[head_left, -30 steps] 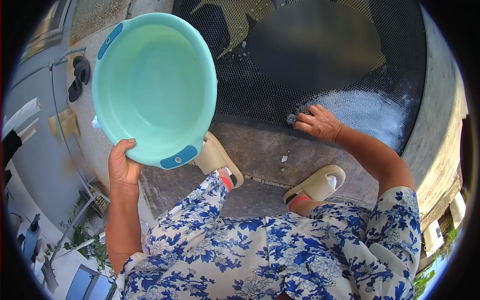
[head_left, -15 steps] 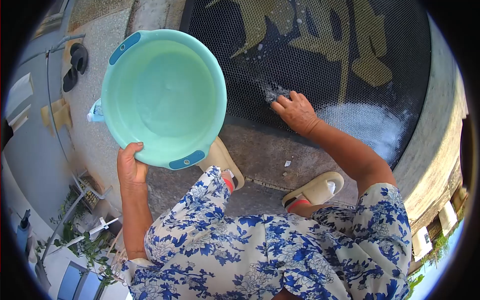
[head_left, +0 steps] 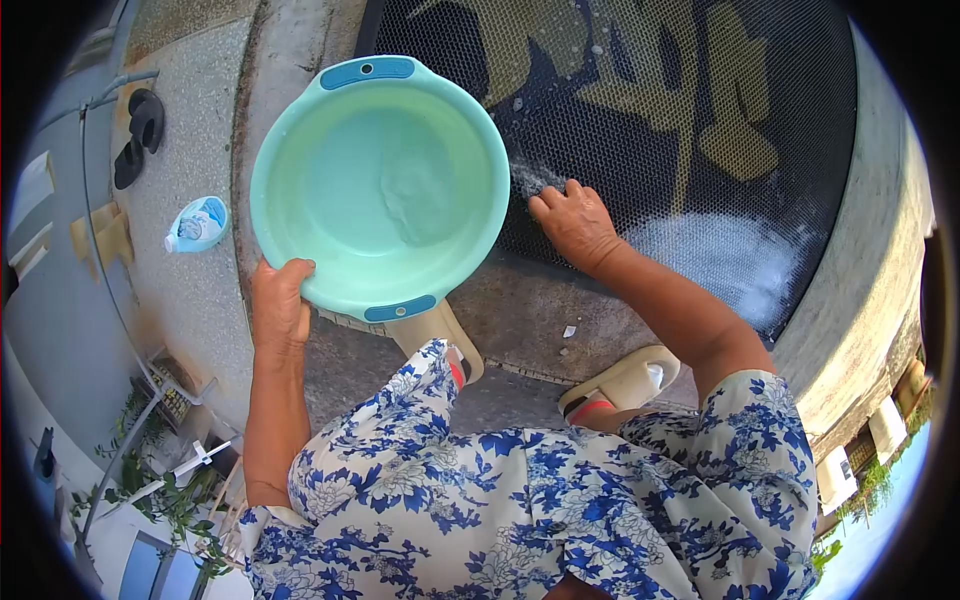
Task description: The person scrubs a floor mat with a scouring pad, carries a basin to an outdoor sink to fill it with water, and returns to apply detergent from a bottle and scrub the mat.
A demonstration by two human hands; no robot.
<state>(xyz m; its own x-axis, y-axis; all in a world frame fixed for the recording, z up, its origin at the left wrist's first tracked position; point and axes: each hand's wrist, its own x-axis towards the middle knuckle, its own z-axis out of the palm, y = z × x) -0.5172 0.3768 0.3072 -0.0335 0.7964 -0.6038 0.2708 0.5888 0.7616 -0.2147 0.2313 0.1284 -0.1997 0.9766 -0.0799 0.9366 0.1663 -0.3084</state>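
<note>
apparently, the basin [head_left: 288,150] is held by the left hand [head_left: 283,305] above the near left corner of the mat [head_left: 805,125], which is hidden by it; the rim is pinched between the thumb on top and fingers unseen below. by this grip, it seems, the open mouth is kept within easy reach of the right hand [head_left: 578,225], held just beside the rim at the mat's near edge. these fingers are curled; whether something is pinched cannot be told. the mouth is turned upward. as the basin is almost round, its long axis is marked only by two blue grips [head_left: 367,71], far and near. a white patch [head_left: 720,255] is seen by the mat's near right corner.
</note>
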